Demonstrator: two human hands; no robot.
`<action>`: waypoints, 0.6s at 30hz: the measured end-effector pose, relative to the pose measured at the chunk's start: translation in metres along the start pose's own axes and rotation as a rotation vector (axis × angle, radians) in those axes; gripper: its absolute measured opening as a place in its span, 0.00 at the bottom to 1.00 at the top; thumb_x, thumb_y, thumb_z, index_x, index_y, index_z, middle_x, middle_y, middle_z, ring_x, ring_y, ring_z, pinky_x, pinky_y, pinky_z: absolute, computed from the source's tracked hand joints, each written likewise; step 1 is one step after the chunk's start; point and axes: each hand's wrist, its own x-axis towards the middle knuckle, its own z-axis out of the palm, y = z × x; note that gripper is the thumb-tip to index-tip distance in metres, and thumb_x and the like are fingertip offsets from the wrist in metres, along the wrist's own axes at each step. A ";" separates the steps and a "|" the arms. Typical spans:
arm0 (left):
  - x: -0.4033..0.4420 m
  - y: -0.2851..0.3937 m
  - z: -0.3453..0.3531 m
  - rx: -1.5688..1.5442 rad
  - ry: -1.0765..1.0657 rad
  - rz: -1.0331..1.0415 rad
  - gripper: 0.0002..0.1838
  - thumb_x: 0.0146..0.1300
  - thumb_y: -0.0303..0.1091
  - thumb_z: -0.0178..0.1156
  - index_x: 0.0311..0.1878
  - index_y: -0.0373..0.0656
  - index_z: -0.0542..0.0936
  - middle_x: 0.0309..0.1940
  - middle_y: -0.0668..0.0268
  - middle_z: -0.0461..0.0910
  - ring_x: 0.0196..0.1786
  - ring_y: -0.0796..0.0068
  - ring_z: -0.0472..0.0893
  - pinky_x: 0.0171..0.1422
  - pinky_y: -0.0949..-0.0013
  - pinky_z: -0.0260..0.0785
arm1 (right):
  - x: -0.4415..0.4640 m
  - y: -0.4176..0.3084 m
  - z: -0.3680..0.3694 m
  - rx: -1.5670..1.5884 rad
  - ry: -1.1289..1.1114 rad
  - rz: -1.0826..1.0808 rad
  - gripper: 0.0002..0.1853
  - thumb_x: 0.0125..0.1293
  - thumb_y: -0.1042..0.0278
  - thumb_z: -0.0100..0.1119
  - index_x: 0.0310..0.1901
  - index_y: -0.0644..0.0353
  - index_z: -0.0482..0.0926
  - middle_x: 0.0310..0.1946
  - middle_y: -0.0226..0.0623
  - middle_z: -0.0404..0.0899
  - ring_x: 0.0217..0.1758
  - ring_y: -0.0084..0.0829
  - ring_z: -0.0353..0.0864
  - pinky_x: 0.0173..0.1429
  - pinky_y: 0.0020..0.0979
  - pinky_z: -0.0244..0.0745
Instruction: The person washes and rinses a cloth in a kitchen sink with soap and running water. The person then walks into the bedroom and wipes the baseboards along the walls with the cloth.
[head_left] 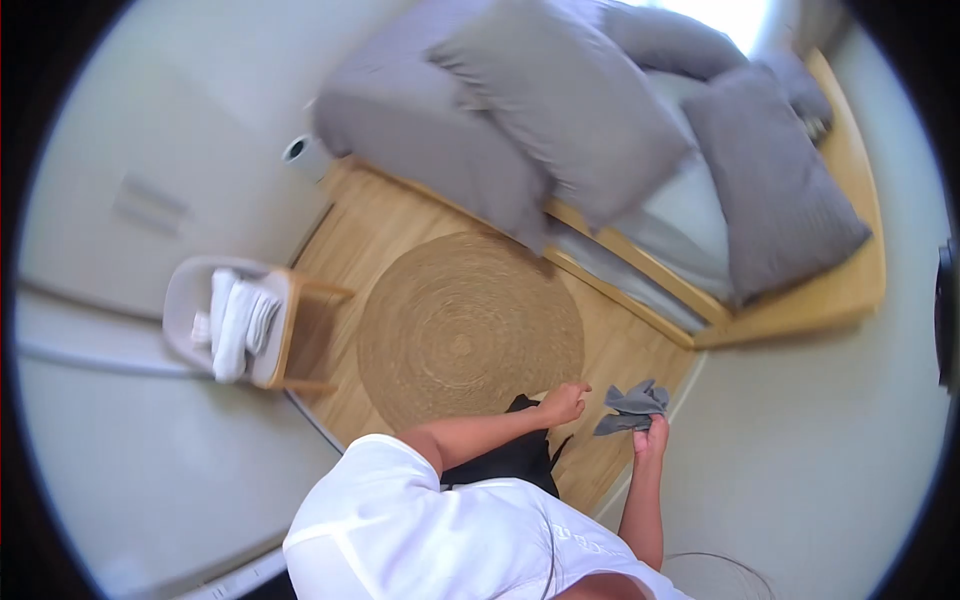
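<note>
My right hand (651, 437) is closed on a crumpled grey cloth (636, 406), which spreads out above the fingers near the right wall. To the left of the cloth, apart from it, is my left hand (564, 404). It holds nothing that I can see; one finger stretches toward the cloth while the others look loosely curled. Below my left forearm hangs a black garment or apron (513, 462) over my front, with a strap at its side.
A round woven rug (470, 330) lies on the wood floor. Beyond it stands a bed with a wooden frame (640, 265), grey pillows (570, 110) and grey bedding (410, 140). At left, a chair (185, 300) carries folded white towels (240, 320). Walls border both sides.
</note>
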 end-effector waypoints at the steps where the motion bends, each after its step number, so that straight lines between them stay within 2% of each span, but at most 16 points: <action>1: -0.001 0.008 0.001 -0.146 0.046 -0.082 0.18 0.51 0.29 0.51 0.46 0.35 0.71 0.41 0.52 0.75 0.40 0.57 0.77 0.43 0.60 0.70 | -0.005 -0.015 0.019 -0.029 -0.055 0.025 0.20 0.55 0.83 0.40 0.52 0.64 0.65 0.48 0.45 0.71 0.52 0.38 0.71 0.57 0.38 0.67; 2: -0.007 0.021 0.008 -0.277 0.076 -0.154 0.20 0.55 0.33 0.52 0.51 0.35 0.69 0.43 0.54 0.75 0.39 0.60 0.77 0.41 0.61 0.70 | -0.013 -0.026 0.025 -0.030 -0.194 0.036 0.21 0.55 0.83 0.40 0.52 0.64 0.64 0.48 0.44 0.70 0.51 0.37 0.72 0.57 0.36 0.67; 3: -0.015 0.043 0.007 -0.258 0.119 -0.165 0.20 0.55 0.33 0.52 0.51 0.35 0.69 0.43 0.54 0.75 0.39 0.60 0.77 0.41 0.61 0.70 | -0.021 -0.034 0.026 -0.028 -0.328 0.042 0.21 0.54 0.83 0.41 0.52 0.64 0.64 0.49 0.43 0.70 0.51 0.36 0.72 0.56 0.35 0.67; 4: -0.019 0.079 -0.002 -0.575 0.105 -0.456 0.21 0.57 0.37 0.52 0.53 0.38 0.67 0.44 0.57 0.74 0.39 0.63 0.77 0.41 0.62 0.71 | -0.028 -0.044 0.030 -0.030 -0.355 0.070 0.21 0.54 0.83 0.41 0.52 0.64 0.64 0.49 0.43 0.70 0.51 0.36 0.72 0.56 0.35 0.67; 5: -0.022 0.099 0.011 -0.881 0.090 -0.736 0.23 0.59 0.40 0.52 0.55 0.40 0.66 0.45 0.59 0.73 0.39 0.65 0.77 0.40 0.63 0.72 | -0.023 -0.048 0.015 -0.052 -0.487 0.130 0.22 0.53 0.84 0.42 0.53 0.63 0.64 0.48 0.41 0.71 0.51 0.35 0.72 0.56 0.33 0.67; 6: -0.025 0.114 0.012 -0.869 0.117 -0.747 0.23 0.59 0.40 0.52 0.55 0.40 0.66 0.45 0.59 0.73 0.39 0.65 0.77 0.40 0.63 0.72 | -0.026 -0.055 0.017 -0.084 -0.610 0.186 0.23 0.52 0.86 0.43 0.53 0.63 0.63 0.47 0.39 0.71 0.50 0.34 0.72 0.55 0.32 0.68; 8: -0.025 0.144 0.013 -1.121 0.176 -0.790 0.22 0.61 0.41 0.51 0.56 0.45 0.65 0.47 0.61 0.71 0.37 0.66 0.77 0.38 0.64 0.73 | -0.027 -0.066 0.023 -0.099 -0.699 0.257 0.25 0.51 0.86 0.44 0.53 0.62 0.63 0.47 0.39 0.71 0.49 0.33 0.72 0.54 0.31 0.68; 9: -0.004 0.115 0.046 -1.201 0.230 -0.714 0.18 0.61 0.39 0.50 0.54 0.48 0.67 0.44 0.61 0.73 0.36 0.67 0.76 0.39 0.62 0.73 | 0.015 -0.054 0.004 -0.113 -0.786 0.311 0.26 0.50 0.87 0.44 0.54 0.62 0.63 0.47 0.39 0.71 0.49 0.32 0.73 0.53 0.30 0.69; 12: 0.008 0.098 0.057 -1.013 0.385 -0.652 0.15 0.61 0.35 0.48 0.52 0.49 0.69 0.40 0.63 0.75 0.36 0.69 0.77 0.39 0.61 0.74 | 0.019 -0.062 0.020 -0.232 -0.881 0.335 0.26 0.49 0.88 0.46 0.53 0.61 0.63 0.45 0.38 0.72 0.48 0.30 0.73 0.51 0.29 0.70; 13: 0.010 0.096 0.059 -1.048 0.483 -0.620 0.16 0.59 0.34 0.51 0.51 0.44 0.69 0.32 0.65 0.77 0.30 0.72 0.79 0.32 0.63 0.75 | 0.024 -0.064 0.022 -0.285 -0.885 0.374 0.26 0.48 0.89 0.48 0.52 0.61 0.64 0.45 0.37 0.72 0.47 0.30 0.73 0.50 0.30 0.71; 15: 0.001 0.102 0.070 -0.985 0.524 -0.624 0.15 0.58 0.33 0.53 0.49 0.44 0.70 0.32 0.65 0.77 0.29 0.73 0.79 0.29 0.65 0.75 | 0.026 -0.068 0.010 -0.302 -0.950 0.421 0.25 0.49 0.88 0.48 0.51 0.61 0.64 0.44 0.37 0.72 0.47 0.30 0.73 0.50 0.29 0.70; 16: -0.004 0.092 0.043 -0.934 0.571 -0.595 0.14 0.57 0.32 0.54 0.47 0.43 0.71 0.32 0.64 0.77 0.29 0.73 0.79 0.26 0.67 0.74 | 0.024 -0.056 0.036 -0.339 -1.033 0.445 0.24 0.50 0.87 0.49 0.51 0.61 0.65 0.44 0.37 0.72 0.46 0.29 0.73 0.50 0.29 0.70; 17: -0.009 0.101 0.032 -0.846 0.578 -0.673 0.12 0.55 0.25 0.52 0.44 0.43 0.72 0.34 0.65 0.77 0.31 0.72 0.79 0.30 0.66 0.75 | 0.014 -0.059 0.046 -0.323 -1.028 0.443 0.24 0.50 0.87 0.49 0.51 0.61 0.65 0.44 0.37 0.72 0.46 0.29 0.73 0.50 0.29 0.70; 18: -0.013 0.116 0.022 -0.842 0.569 -0.677 0.12 0.55 0.25 0.52 0.44 0.43 0.72 0.34 0.65 0.77 0.31 0.72 0.79 0.30 0.66 0.75 | 0.003 -0.064 0.053 -0.357 -1.052 0.426 0.23 0.50 0.87 0.49 0.50 0.61 0.64 0.43 0.37 0.72 0.46 0.29 0.74 0.50 0.29 0.70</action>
